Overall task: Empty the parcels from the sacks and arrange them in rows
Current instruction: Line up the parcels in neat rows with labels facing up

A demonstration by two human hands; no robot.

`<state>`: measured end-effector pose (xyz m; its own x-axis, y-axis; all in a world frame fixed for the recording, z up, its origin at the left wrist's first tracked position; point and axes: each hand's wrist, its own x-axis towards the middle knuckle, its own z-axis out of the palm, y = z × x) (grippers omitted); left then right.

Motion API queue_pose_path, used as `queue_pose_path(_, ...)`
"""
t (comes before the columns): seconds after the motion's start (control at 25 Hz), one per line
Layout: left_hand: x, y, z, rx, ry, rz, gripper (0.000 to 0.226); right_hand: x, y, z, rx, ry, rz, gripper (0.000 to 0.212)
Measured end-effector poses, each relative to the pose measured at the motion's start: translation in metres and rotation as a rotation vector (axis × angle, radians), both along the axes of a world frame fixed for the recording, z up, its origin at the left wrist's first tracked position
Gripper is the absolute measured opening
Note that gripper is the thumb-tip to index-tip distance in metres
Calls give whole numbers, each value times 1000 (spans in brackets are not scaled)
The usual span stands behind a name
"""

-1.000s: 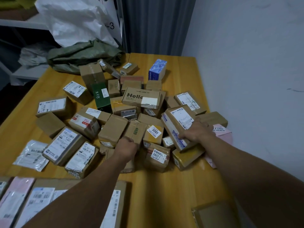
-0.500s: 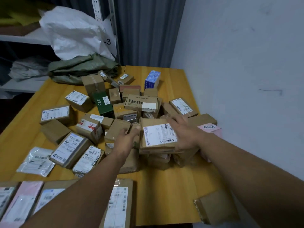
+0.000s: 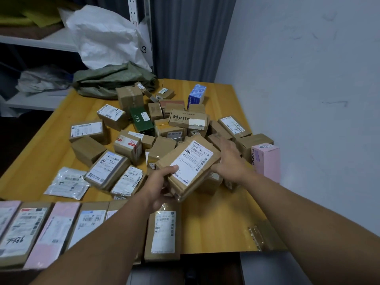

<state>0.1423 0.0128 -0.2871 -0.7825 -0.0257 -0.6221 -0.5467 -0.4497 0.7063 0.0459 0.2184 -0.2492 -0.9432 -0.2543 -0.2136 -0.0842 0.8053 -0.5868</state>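
A flat brown labelled parcel (image 3: pixel 190 164) is lifted above a heap of several cardboard parcels (image 3: pixel 164 130) on the yellow table (image 3: pixel 216 221). My left hand (image 3: pixel 159 185) grips its near-left end, thumb on the white label. My right hand (image 3: pixel 229 161) holds its right edge, fingers spread along the side. A row of flat parcels (image 3: pixel 53 227) lies along the table's near edge, ending with a brown one (image 3: pixel 163 232). An emptied green sack (image 3: pixel 111 79) and a white sack (image 3: pixel 104 38) lie at the back left.
A pink box (image 3: pixel 266 161) stands by the white wall on the right. A blue box (image 3: pixel 196 96) stands at the back of the heap. A clear plastic bag parcel (image 3: pixel 67 183) lies left. Shelving is behind on the left. A hinge (image 3: pixel 256 235) sits near the table's front right corner.
The brown labelled parcel has been raised off the heap and drawn toward me. My left hand left the small boxes and took its near end; my right hand stays on its right side.
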Motion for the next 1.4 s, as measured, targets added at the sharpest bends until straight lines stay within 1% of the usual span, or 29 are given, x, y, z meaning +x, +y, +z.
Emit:
queue_pose_path(0.08,6,2,-4,82,-7,18,36,16,-8,-11,-300,-235,-319,83)
queue_pose_path(0.12,9,4,-5,119,-12,7,38,29,-13,-15,-441,-390,-426,71)
queue_pose_path(0.16,11,7,-7,135,-15,-34,40,40,-16,-20,-557,-529,-468,63)
queue_pose_path(0.2,13,11,-10,123,-25,-99,44,49,-18,-25,-628,-620,-454,57)
queue_pose_path(0.24,16,14,-12,90,-44,-176,47,57,-18,-29,-659,-663,-426,52)
queue_pose_path(0.28,20,17,-13,49,-75,-249,51,63,-16,-34,-655,-666,-424,47)
queue_pose_path(0.4,29,10,-29,-91,-200,-440,69,72,2,-47,-572,-647,-490,43)
queue_pose_path(0.44,30,7,-35,-118,-246,-451,75,75,11,-54,-529,-663,-507,44)
queue_pose_path(0.48,29,6,-42,-146,-284,-424,75,79,20,-59,-473,-680,-511,44)
queue_pose_path(0.52,28,6,-48,-184,-301,-368,67,83,28,-66,-413,-700,-508,42)
queue_pose_path(0.6,26,12,-63,-261,-307,-239,44,91,40,-79,-342,-729,-516,38)
queue_pose_path(0.68,27,21,-76,-295,-307,-188,22,96,47,-91,-340,-728,-545,36)
queue_pose_path(0.72,29,25,-83,-303,-309,-195,16,97,51,-98,-346,-725,-558,38)
queue_pose_path(0.88,30,35,-108,-313,-332,-233,10,90,65,-130,-231,-682,-643,60)
queue_pose_path(1.0,26,38,-123,-359,-349,-240,12,86,66,-139,-32,-566,-667,76)
queue_pose_path(1.08,24,41,-129,-388,-344,-262,14,91,63,-136,133,-458,-627,80)
queue_pose_path(1.2,21,47,-127,-390,-317,-268,13,100,54,-135,281,-368,-500,89)
queue_pose_path(1.28,18,49,-123,-385,-308,-274,17,105,48,-140,352,-367,-418,101)
queue_pose_path(1.36,17,47,-123,-384,-304,-273,19,109,43,-146,385,-413,-382,116)
queue_pose_path(1.4,17,45,-123,-390,-305,-276,20,112,41,-150,402,-426,-369,120)
